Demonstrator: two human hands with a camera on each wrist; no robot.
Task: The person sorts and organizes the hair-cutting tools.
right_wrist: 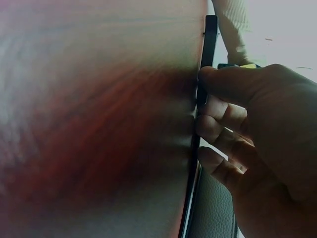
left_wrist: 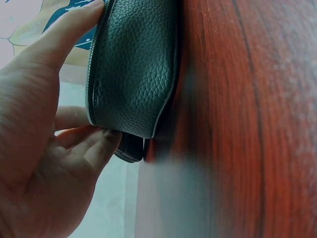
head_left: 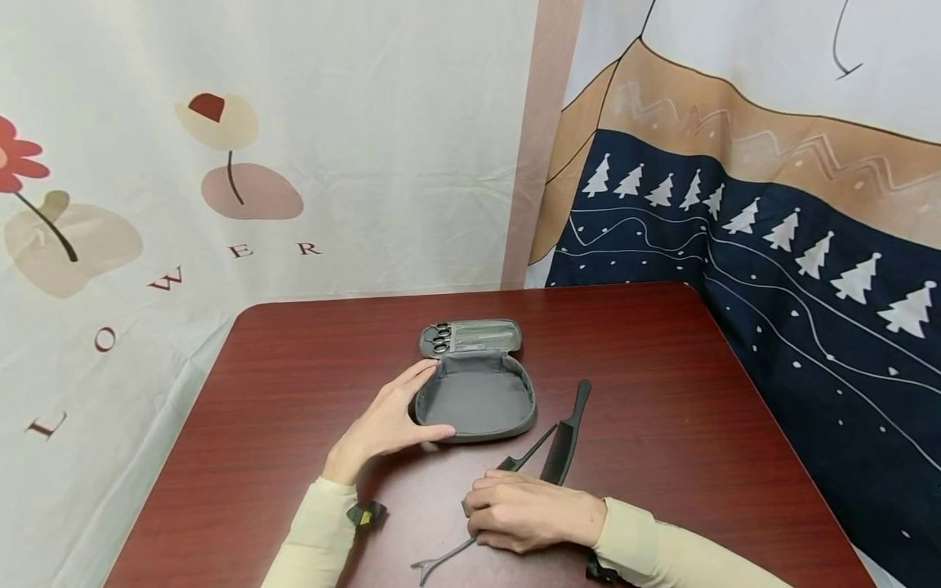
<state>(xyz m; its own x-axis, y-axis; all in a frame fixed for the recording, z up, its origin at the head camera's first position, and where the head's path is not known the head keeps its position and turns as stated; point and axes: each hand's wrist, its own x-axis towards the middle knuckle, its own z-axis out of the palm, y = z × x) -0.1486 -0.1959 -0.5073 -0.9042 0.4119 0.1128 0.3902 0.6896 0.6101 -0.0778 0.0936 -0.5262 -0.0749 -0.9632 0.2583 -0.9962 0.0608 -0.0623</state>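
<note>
Left hand [head_left: 393,414], fingers bent wide, holds a gray zip case [head_left: 479,398]; right hand [head_left: 524,510], fingers curled, pinches a tail comb [head_left: 509,464].

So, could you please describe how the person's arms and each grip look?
Pale yellow sleeves reach both wrists. A dark device with a yellow mark sits at the left wrist, a second dark device at the right. Left grip and right grip are gloveless.

Wht. cloth [head_left: 404,163]: brn. caps, widely spaced (along a rising curve)
L [head_left: 46,425], O [head_left: 97,339]: left of table [head_left: 294,359]
W [head_left: 166,279]: by table's far-left corner
E [head_left: 239,251], R [head_left: 307,249]: abv. same corner, approx.
</note>
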